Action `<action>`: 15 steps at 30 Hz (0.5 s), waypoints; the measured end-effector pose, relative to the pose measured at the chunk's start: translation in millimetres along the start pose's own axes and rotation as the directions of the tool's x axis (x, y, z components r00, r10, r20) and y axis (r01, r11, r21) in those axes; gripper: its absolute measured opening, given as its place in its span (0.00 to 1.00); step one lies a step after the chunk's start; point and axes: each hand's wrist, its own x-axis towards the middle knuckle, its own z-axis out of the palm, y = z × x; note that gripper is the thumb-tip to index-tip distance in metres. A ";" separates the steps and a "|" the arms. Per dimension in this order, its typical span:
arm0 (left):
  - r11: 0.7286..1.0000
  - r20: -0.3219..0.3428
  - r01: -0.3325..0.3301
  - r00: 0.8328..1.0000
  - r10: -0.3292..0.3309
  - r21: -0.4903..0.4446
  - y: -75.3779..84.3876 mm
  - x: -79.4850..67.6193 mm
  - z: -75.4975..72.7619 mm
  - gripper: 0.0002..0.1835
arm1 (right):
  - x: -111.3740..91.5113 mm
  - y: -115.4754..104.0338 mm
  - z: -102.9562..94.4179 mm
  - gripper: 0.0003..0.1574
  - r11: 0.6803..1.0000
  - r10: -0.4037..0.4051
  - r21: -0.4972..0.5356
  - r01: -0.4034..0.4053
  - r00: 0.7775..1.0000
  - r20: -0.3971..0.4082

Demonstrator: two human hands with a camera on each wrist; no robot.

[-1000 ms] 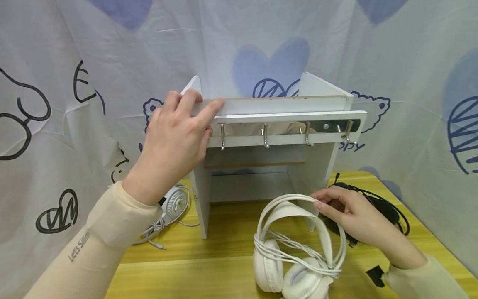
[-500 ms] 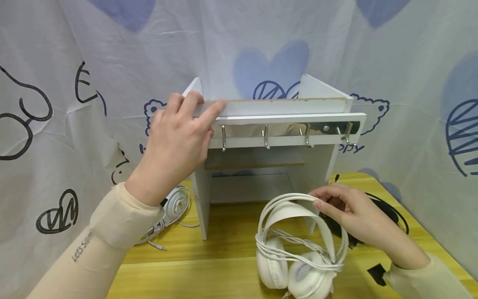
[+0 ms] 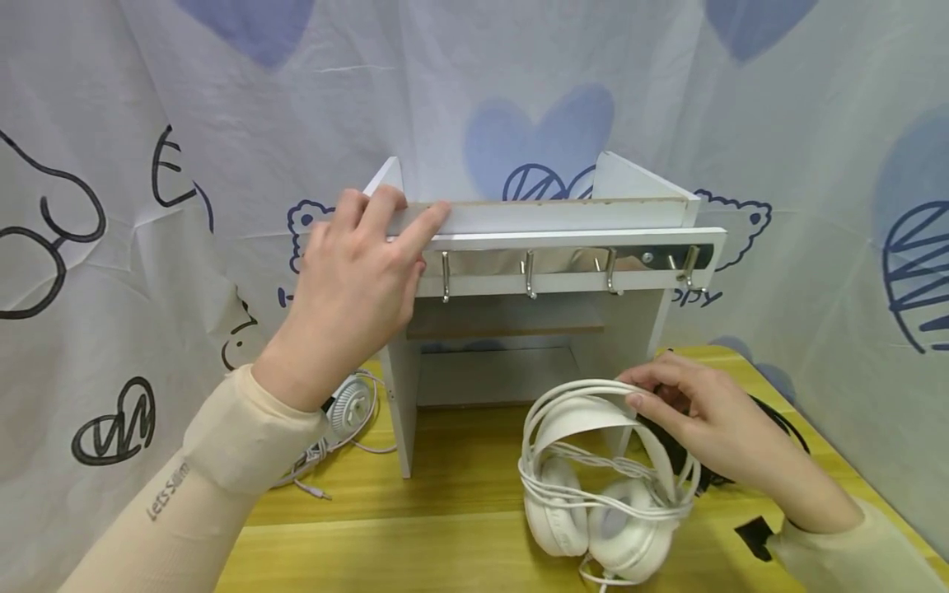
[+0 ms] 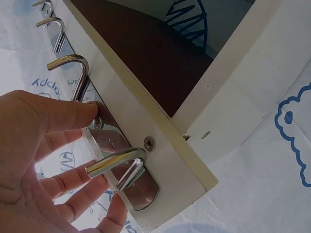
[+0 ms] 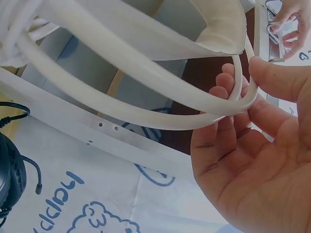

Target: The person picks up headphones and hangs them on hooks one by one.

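My right hand pinches the headband arches of white headphones between thumb and fingers, close up in the right wrist view. The headphones hang just above the table, in front of the shelf, with a white cable wound round them. My left hand holds the left end of a hook rail along the front of a white shelf unit. In the left wrist view the thumb presses on the rail's metal plate beside a bent hook. The hooks in view carry nothing.
Another white headset with a bundled cable lies left of the shelf on the yellow wooden table. A black headset sits at its right, partly behind my right hand. A printed cloth hangs behind.
My right hand has shifted slightly right with the headphones, whose ear cups have risen a little. My left hand keeps its place on the rail.
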 end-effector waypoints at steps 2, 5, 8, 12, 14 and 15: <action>1.000 0.001 0.001 1.000 -0.001 0.003 0.3 -0.2 0.2 0.28 | 0.0 0.2 0.2 0.10 1.000 -0.021 -0.014 0.021 1.000 -0.017; 1.000 0.000 0.003 1.000 -0.003 0.002 0.6 -0.9 0.7 0.28 | -0.1 0.4 0.2 0.10 0.999 -0.047 -0.026 0.046 0.998 -0.038; 1.000 -0.003 0.001 1.000 -0.001 0.000 0.7 -1.4 1.0 0.28 | -0.1 0.6 0.4 0.10 0.997 -0.076 -0.038 0.074 0.995 -0.062; 1.000 -0.010 -0.002 1.000 0.002 -0.001 0.6 -1.9 1.6 0.28 | -0.2 1.5 0.2 0.11 0.993 -0.113 -0.052 0.108 0.989 -0.094; 1.000 -0.016 -0.005 1.000 0.005 0.000 0.7 -2.0 1.7 0.28 | -0.2 2.3 -0.4 0.12 0.990 -0.134 -0.066 0.127 0.984 -0.114; 1.000 -0.019 -0.006 1.000 0.006 0.000 0.7 -2.0 1.7 0.28 | -0.1 2.9 -0.9 0.12 0.988 -0.147 -0.074 0.138 0.981 -0.126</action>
